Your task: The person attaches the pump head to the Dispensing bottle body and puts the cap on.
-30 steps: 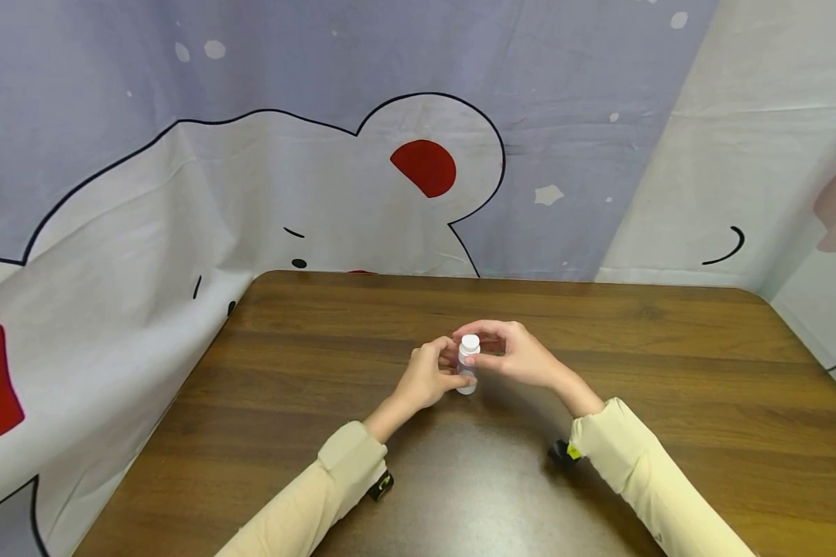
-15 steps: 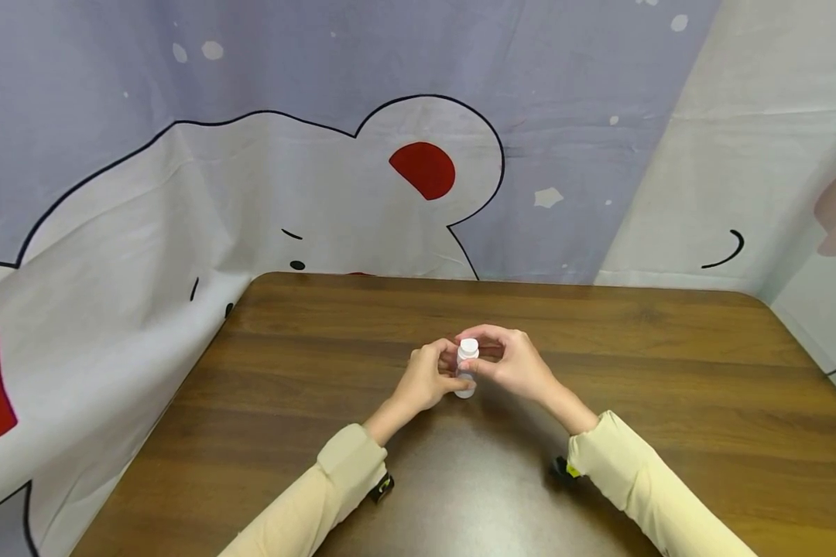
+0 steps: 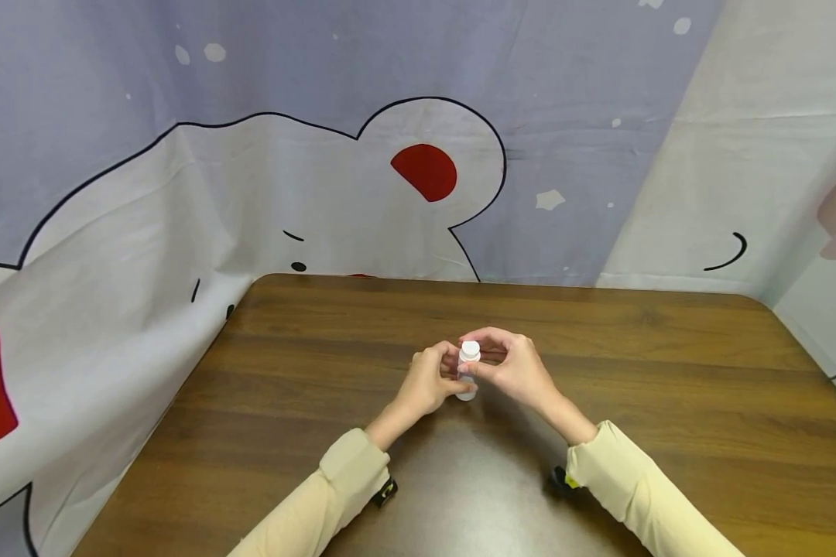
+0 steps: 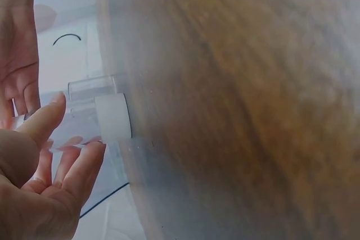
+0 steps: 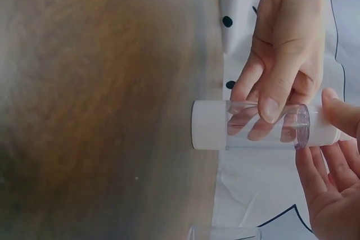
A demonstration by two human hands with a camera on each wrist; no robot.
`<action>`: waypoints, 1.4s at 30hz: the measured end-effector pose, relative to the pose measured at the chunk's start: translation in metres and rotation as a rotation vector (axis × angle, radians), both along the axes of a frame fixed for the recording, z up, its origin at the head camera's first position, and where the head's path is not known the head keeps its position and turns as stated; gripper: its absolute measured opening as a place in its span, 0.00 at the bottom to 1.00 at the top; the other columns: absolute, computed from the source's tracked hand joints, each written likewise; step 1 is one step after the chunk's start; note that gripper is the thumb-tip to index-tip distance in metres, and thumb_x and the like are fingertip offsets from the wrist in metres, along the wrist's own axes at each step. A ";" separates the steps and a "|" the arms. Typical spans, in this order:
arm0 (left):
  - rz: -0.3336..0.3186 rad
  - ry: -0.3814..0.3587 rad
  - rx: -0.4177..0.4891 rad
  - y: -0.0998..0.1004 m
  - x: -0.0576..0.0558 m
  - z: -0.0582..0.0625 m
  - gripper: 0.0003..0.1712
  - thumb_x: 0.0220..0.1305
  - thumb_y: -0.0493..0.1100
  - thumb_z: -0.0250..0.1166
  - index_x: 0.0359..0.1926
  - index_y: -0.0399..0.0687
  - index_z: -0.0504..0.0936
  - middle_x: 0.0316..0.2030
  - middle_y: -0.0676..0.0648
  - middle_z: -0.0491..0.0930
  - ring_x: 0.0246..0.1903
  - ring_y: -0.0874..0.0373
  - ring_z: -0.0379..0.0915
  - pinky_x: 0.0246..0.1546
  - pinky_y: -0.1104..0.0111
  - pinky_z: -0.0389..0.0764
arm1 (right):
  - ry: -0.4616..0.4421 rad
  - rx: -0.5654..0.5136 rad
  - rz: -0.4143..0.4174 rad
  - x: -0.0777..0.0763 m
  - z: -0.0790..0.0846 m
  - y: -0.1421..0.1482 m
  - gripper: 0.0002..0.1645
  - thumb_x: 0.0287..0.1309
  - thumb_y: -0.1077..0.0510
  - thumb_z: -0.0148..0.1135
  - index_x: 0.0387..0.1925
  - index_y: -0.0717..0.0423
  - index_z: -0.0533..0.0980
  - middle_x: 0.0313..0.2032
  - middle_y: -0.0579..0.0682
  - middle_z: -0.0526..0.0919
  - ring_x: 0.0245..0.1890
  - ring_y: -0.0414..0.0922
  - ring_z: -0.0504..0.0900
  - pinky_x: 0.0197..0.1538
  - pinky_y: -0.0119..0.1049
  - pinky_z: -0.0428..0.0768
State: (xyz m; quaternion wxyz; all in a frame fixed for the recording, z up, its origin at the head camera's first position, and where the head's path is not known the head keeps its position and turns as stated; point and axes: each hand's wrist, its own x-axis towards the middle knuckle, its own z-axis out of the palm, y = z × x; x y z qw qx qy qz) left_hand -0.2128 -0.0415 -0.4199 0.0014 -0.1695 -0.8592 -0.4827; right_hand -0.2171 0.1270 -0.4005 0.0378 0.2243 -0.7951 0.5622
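A small clear bottle stands upright on the wooden table, with a white base and a white collar and top. My left hand grips its clear body from the left, thumb across the near side. From the right, my right hand pinches the white collar between thumb and fingers. Beside the bottle, on its right, stands a clear hollow cylinder, looking like a cap; in the head view it is hidden by the right hand.
The brown wooden table reaches back to a printed curtain, which also hangs along the left side. A black strap shows below the left cuff, another black strap below the right cuff.
My right thumb has shifted left across the front of the collar, and the right wrist has turned and dropped a little nearer. The left hand and the bottle stay in place.
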 end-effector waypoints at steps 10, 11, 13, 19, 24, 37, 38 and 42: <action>0.009 -0.002 0.021 0.001 0.002 0.001 0.23 0.46 0.36 0.77 0.42 0.36 0.78 0.40 0.40 0.85 0.40 0.50 0.84 0.39 0.69 0.84 | 0.065 0.010 -0.087 0.006 -0.004 -0.004 0.20 0.45 0.63 0.75 0.43 0.61 0.81 0.39 0.57 0.87 0.39 0.49 0.87 0.43 0.33 0.85; 0.011 -0.001 0.026 0.002 0.002 0.001 0.23 0.46 0.36 0.77 0.42 0.35 0.77 0.40 0.40 0.85 0.40 0.49 0.84 0.39 0.69 0.84 | 0.077 0.018 -0.103 0.007 -0.004 -0.005 0.20 0.45 0.63 0.75 0.43 0.61 0.81 0.38 0.56 0.87 0.38 0.49 0.87 0.42 0.34 0.85; 0.014 0.002 0.031 0.002 0.003 0.001 0.23 0.46 0.36 0.77 0.43 0.35 0.77 0.40 0.39 0.85 0.40 0.49 0.84 0.40 0.69 0.84 | 0.106 0.034 -0.135 0.009 -0.005 -0.007 0.21 0.44 0.63 0.76 0.43 0.61 0.81 0.36 0.55 0.87 0.36 0.48 0.87 0.41 0.34 0.85; 0.032 0.018 0.021 0.004 0.004 0.000 0.22 0.46 0.36 0.77 0.42 0.36 0.78 0.39 0.40 0.85 0.39 0.49 0.84 0.39 0.68 0.85 | 0.142 0.045 -0.189 0.011 -0.006 -0.010 0.20 0.43 0.64 0.76 0.42 0.60 0.82 0.31 0.54 0.87 0.33 0.48 0.87 0.39 0.33 0.85; 0.051 0.036 0.010 0.004 0.004 0.000 0.22 0.44 0.36 0.78 0.41 0.36 0.78 0.38 0.41 0.86 0.39 0.50 0.84 0.40 0.64 0.85 | 0.141 0.035 -0.171 0.009 -0.006 -0.010 0.22 0.42 0.63 0.77 0.42 0.61 0.82 0.32 0.55 0.87 0.33 0.47 0.87 0.39 0.31 0.85; 0.047 -0.008 -0.005 0.002 0.004 0.002 0.23 0.45 0.37 0.77 0.43 0.37 0.78 0.39 0.42 0.85 0.40 0.52 0.84 0.40 0.68 0.84 | 0.112 0.055 -0.096 0.008 -0.003 -0.007 0.23 0.45 0.61 0.76 0.45 0.62 0.79 0.37 0.56 0.86 0.37 0.48 0.86 0.43 0.35 0.85; 0.046 -0.014 -0.002 0.002 0.004 0.002 0.23 0.45 0.37 0.77 0.43 0.37 0.78 0.39 0.42 0.85 0.40 0.52 0.84 0.40 0.68 0.84 | 0.101 0.063 -0.075 0.006 -0.003 -0.005 0.23 0.46 0.61 0.75 0.46 0.62 0.79 0.38 0.56 0.86 0.38 0.49 0.86 0.43 0.36 0.85; 0.040 -0.025 0.002 0.003 0.004 0.002 0.23 0.46 0.37 0.77 0.43 0.37 0.78 0.40 0.42 0.85 0.40 0.51 0.83 0.39 0.69 0.84 | 0.067 0.089 0.005 0.001 0.001 0.002 0.23 0.46 0.62 0.75 0.46 0.61 0.78 0.40 0.56 0.85 0.38 0.48 0.85 0.45 0.44 0.84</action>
